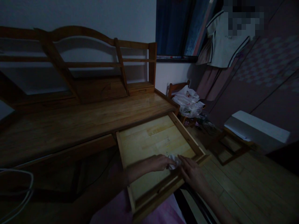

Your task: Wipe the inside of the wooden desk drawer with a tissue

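A pulled-out wooden drawer with a pale, slightly marked bottom lies before me. My left hand reaches across it, fingers closed on a crumpled white tissue near the front right corner. Beside the tissue, my right hand lies over the drawer's front board, its fingers stretched towards the tissue. Whether those fingertips touch the tissue is hard to tell in the dim light. Part of the tissue is hidden by the fingers.
The drawer belongs to a wooden desk with a shelf hutch behind. A chair heaped with plastic bags stands past the desk's right end. Farther right is a stool bearing a white-and-grey object. White cable loops at lower left.
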Action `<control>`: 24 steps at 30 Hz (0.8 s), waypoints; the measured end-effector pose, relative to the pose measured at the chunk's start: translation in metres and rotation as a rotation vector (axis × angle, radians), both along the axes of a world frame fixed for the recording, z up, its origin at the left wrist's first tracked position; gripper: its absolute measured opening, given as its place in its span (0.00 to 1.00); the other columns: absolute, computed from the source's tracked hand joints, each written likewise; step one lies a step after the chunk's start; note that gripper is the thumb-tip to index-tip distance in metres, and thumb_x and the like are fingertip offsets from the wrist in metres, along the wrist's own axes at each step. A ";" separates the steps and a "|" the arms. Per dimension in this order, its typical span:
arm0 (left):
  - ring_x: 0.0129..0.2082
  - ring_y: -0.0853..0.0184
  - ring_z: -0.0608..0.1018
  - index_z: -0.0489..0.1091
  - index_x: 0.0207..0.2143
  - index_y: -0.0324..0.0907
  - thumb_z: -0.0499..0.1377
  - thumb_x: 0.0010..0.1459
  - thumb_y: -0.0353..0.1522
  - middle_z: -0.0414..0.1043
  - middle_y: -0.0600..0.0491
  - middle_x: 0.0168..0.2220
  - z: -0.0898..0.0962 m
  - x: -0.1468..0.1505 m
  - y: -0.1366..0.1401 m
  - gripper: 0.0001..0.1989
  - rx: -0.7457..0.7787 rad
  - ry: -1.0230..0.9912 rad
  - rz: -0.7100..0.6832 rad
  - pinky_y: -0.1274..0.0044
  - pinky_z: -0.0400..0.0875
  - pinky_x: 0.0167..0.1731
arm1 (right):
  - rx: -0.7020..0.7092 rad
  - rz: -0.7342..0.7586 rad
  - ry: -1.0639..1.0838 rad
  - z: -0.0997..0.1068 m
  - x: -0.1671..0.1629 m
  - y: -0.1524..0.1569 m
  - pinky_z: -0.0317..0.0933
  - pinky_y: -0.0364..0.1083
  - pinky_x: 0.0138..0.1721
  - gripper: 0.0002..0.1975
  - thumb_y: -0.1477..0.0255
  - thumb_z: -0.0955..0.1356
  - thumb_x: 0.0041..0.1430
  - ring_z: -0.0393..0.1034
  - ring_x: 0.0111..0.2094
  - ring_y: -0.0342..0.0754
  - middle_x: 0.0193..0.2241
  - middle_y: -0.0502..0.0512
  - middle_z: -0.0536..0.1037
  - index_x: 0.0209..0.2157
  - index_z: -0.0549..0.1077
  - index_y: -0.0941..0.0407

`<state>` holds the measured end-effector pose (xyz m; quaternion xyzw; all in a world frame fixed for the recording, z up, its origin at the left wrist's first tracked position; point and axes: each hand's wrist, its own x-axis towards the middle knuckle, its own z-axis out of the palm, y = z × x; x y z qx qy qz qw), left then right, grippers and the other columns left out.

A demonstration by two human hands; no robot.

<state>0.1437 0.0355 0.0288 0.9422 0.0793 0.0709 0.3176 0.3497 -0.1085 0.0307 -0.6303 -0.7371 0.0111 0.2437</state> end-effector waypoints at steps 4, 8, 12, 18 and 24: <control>0.51 0.65 0.75 0.72 0.51 0.43 0.53 0.65 0.25 0.74 0.48 0.49 0.034 -0.010 -0.014 0.15 -0.084 -0.201 0.107 0.74 0.69 0.53 | 0.006 0.112 0.055 0.021 -0.007 0.012 0.62 0.59 0.59 0.32 0.66 0.66 0.64 0.64 0.61 0.56 0.62 0.64 0.67 0.68 0.57 0.53; 0.47 0.67 0.75 0.71 0.46 0.42 0.56 0.65 0.30 0.72 0.50 0.45 0.070 -0.025 -0.023 0.09 -0.159 -0.342 0.284 0.76 0.71 0.48 | -0.047 0.195 0.207 0.042 -0.024 0.031 0.65 0.56 0.56 0.18 0.66 0.67 0.63 0.75 0.51 0.54 0.49 0.58 0.80 0.53 0.74 0.52; 0.53 0.64 0.73 0.71 0.52 0.46 0.61 0.62 0.34 0.71 0.50 0.51 0.096 -0.067 -0.023 0.15 -0.119 -0.511 0.538 0.73 0.68 0.54 | -0.122 0.155 0.384 0.058 -0.049 0.055 0.70 0.46 0.40 0.15 0.71 0.64 0.64 0.79 0.38 0.51 0.39 0.54 0.83 0.49 0.77 0.53; 0.43 0.62 0.80 0.76 0.39 0.40 0.55 0.64 0.43 0.78 0.48 0.42 0.055 -0.176 -0.023 0.17 -0.617 -0.966 1.274 0.69 0.73 0.49 | -0.061 0.142 0.442 0.057 -0.113 0.121 0.69 0.47 0.40 0.23 0.76 0.62 0.61 0.79 0.37 0.53 0.41 0.56 0.83 0.57 0.72 0.53; 0.38 0.65 0.81 0.76 0.36 0.39 0.60 0.53 0.38 0.79 0.49 0.36 -0.015 -0.227 -0.029 0.13 -0.850 -1.243 1.630 0.71 0.75 0.46 | -0.007 0.288 0.617 0.033 -0.236 0.196 0.68 0.54 0.52 0.30 0.82 0.60 0.57 0.76 0.50 0.54 0.54 0.57 0.77 0.60 0.70 0.55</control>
